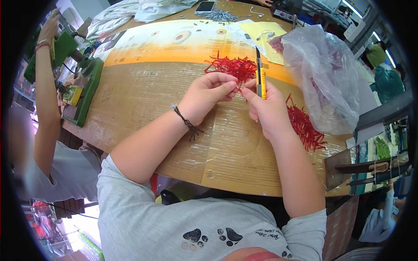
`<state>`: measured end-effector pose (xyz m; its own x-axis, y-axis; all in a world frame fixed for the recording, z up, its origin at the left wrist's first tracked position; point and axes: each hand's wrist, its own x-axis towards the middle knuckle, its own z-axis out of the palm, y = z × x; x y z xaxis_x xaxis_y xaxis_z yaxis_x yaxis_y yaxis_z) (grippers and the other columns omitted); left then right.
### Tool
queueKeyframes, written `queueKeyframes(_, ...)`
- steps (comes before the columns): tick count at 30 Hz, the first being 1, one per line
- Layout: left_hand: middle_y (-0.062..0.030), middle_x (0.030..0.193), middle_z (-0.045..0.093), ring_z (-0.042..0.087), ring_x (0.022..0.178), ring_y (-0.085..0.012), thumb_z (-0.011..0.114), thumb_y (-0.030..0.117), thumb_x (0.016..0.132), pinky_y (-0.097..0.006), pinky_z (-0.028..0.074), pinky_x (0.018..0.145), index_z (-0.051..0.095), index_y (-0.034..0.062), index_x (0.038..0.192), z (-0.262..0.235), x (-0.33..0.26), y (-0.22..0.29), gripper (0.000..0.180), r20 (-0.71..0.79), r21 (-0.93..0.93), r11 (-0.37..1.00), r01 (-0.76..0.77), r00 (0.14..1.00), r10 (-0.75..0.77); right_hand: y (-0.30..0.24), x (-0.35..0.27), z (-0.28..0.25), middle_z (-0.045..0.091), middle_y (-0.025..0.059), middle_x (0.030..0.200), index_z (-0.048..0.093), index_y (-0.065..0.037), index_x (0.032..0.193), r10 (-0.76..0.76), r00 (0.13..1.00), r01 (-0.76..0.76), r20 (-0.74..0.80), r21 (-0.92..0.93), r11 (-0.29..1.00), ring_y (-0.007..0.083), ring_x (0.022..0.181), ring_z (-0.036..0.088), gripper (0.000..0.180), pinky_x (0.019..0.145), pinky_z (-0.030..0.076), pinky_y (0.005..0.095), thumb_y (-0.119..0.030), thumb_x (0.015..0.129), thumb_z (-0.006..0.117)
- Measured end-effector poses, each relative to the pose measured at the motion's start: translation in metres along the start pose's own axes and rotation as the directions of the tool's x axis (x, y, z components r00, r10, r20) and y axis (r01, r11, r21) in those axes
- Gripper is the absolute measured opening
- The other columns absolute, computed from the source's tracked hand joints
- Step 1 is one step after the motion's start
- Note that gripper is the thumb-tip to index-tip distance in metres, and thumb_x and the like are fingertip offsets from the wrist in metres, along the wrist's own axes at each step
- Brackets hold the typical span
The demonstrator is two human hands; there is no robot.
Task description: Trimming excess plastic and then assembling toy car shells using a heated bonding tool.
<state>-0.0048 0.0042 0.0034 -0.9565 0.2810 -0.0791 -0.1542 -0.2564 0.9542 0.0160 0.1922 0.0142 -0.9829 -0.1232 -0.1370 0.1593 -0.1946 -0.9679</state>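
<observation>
My left hand point(203, 96) is closed, thumb and forefinger pinching one end of a small red strip point(238, 90). Facing it, my right hand point(273, 109) pinches near the strip's other end and also keeps a yellow utility knife point(262, 81) in its grip. The knife stands roughly upright between the fingers, its dark blade pointing away from me. Just beyond my fingertips lies a loose heap of thin red strips point(233, 66). A second heap of red strips point(305, 127) sits right of my right wrist, partly behind the forearm.
Cardboard point(143, 87) covers the table. A clear plastic bag point(324, 78) bulges at the right. At the left stands a green hand press point(89, 82), with a co-worker's raised arm point(45, 100) beside it. Grey metal pieces point(220, 15) and a phone point(205, 6) lie far back.
</observation>
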Motion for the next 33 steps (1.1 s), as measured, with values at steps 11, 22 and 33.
queueKeyframes(11,-0.0024,0.093,0.071,0.063,0.084,-0.0078,0.07,0.013,0.099,-0.023,0.053,0.075,0.069,-0.0003,0.103,-0.004,-0.001,0.005,0.014,0.005,0.543,0.793,-0.276,0.945,0.326,-0.002,-0.007,-0.007,0.067,0.0076,0.086,0.059,-0.005,0.112,-0.183,0.982,0.157,-0.045,-0.339,0.928,0.0184,0.058,0.057,0.02,0.057,0.047,0.032,-0.023,0.105,0.057)
queueKeyframes(22,-0.0082,0.102,0.073,0.071,0.09,-0.0152,0.067,0.017,0.101,-0.029,0.059,0.085,0.068,-0.0017,0.111,-0.009,0.008,0.005,0.022,-0.166,-0.13,0.987,-0.098,0.983,0.076,0.005,-0.035,0.023,0.07,0.0215,0.103,0.058,-0.005,0.127,-0.481,0.871,0.292,0.098,-0.891,0.348,0.0409,0.088,0.07,0.028,0.074,0.054,0.0497,-0.019,0.103,0.053)
queueKeyframes(33,-0.0075,0.114,0.07,0.068,0.1,-0.0172,0.063,0.022,0.104,-0.033,0.057,0.091,0.063,0.0069,0.117,-0.002,0.004,0.002,0.02,-0.206,-0.318,0.948,0.021,0.974,-0.091,0.005,-0.039,0.026,0.071,0.0178,0.109,0.059,-0.008,0.127,-0.495,0.861,0.301,0.121,-0.905,0.301,0.0402,0.092,0.069,0.027,0.074,0.055,0.0495,-0.018,0.102,0.054)
